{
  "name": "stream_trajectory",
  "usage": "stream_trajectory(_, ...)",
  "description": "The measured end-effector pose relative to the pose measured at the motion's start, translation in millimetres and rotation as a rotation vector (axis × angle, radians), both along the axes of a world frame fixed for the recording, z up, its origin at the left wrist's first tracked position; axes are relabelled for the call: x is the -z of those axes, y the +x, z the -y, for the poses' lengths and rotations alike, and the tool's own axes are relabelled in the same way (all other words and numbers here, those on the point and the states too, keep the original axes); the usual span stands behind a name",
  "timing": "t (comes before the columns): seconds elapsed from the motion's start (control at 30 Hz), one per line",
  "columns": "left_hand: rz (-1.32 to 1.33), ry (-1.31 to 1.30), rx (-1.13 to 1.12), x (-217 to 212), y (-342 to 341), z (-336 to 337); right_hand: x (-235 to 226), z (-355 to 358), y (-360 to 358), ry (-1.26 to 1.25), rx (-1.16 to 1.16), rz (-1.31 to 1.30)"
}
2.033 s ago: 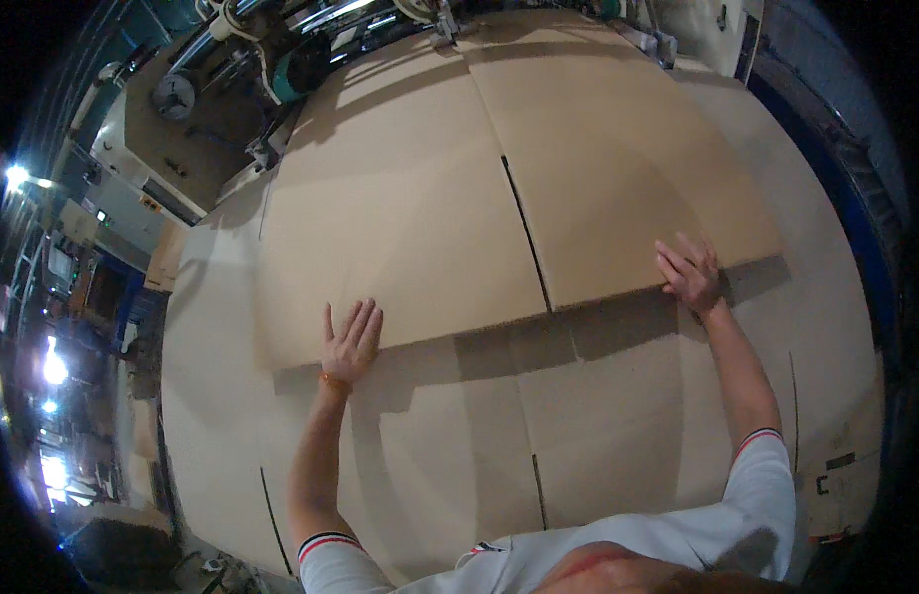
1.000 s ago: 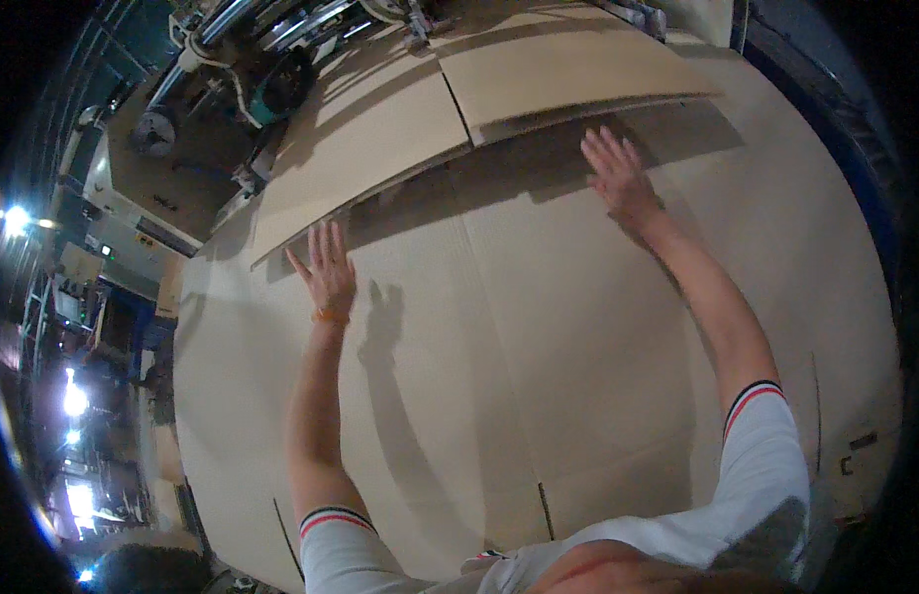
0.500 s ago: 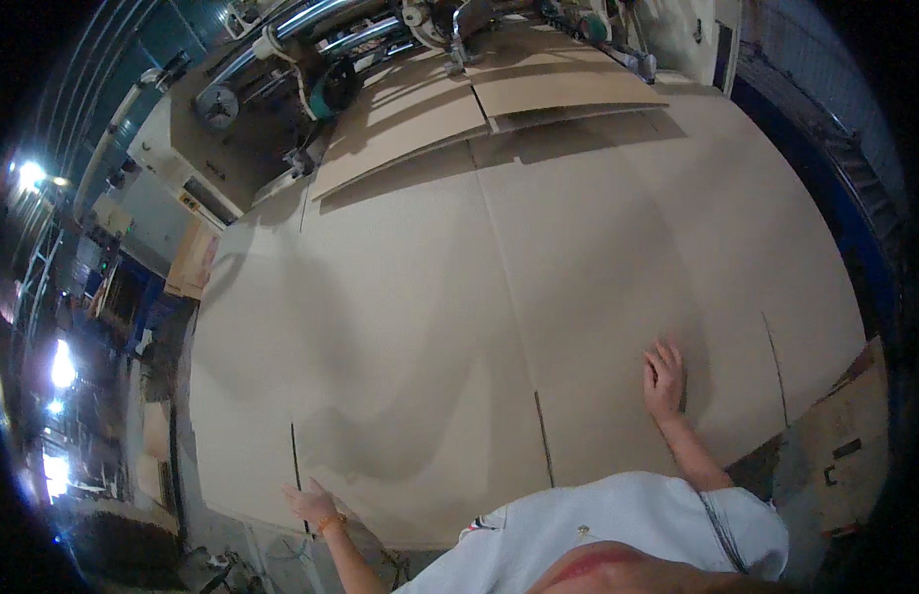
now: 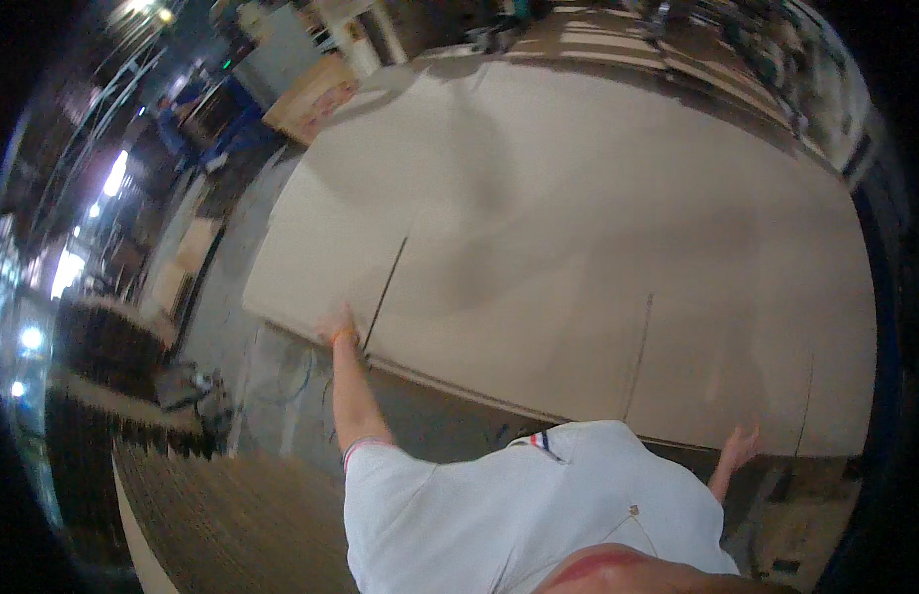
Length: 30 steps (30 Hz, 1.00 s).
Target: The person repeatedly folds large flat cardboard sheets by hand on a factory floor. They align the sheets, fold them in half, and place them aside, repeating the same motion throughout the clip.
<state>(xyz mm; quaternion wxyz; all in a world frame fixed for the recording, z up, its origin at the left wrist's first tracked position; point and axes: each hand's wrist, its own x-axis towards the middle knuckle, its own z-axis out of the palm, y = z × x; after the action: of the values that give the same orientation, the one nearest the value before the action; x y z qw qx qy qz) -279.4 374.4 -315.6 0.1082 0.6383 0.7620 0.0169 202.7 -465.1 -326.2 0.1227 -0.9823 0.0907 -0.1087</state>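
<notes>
A large tan cardboard sheet lies flat before me, with dark slots cut in from its near edge. At this edge, just left of a long slot, my left hand rests on the board. It is blurred, but its fingers look spread. My right hand is at the near edge on the right, fingers apart, beside a thinner slot. Neither hand visibly holds anything. Whether any fingers reach under the edge is hidden.
Machinery stands along the far right, with striped light on more cardboard beside it. A brown box is at the far left. Stacked cardboard fills the lower left, and a carton stands low on the right.
My view has swung left, so the machinery now appears at the upper right. My right hand has drawn back from the sheet's surface to its near edge. The left remains by its slot.
</notes>
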Motion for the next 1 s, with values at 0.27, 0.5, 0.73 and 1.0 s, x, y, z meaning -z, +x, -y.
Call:
stream_trajectory(0.27, 1.399, 0.181, -0.660, -53.5, -25.9, 8.2, 10.8, -5.4, -28.2, 0.707, 0.172, -0.169)
stream_trajectory(0.5, 2.008, 0.151, -0.437, -73.6, -38.5, -4.9, 63.4, 25.5, -1.3, 0.825, 0.129, -0.264)
stream_trajectory(0.73, 1.942, 0.081, -0.276, -135.8, -75.9, -46.1, 34.7, -58.6, -10.4, 0.431, 0.153, -0.255)
stream_trajectory(1.0, 1.679, 0.346, 0.218, -238.3, 22.4, 132.5, 33.0, -74.8, -17.4, 0.092, 0.292, -0.011)
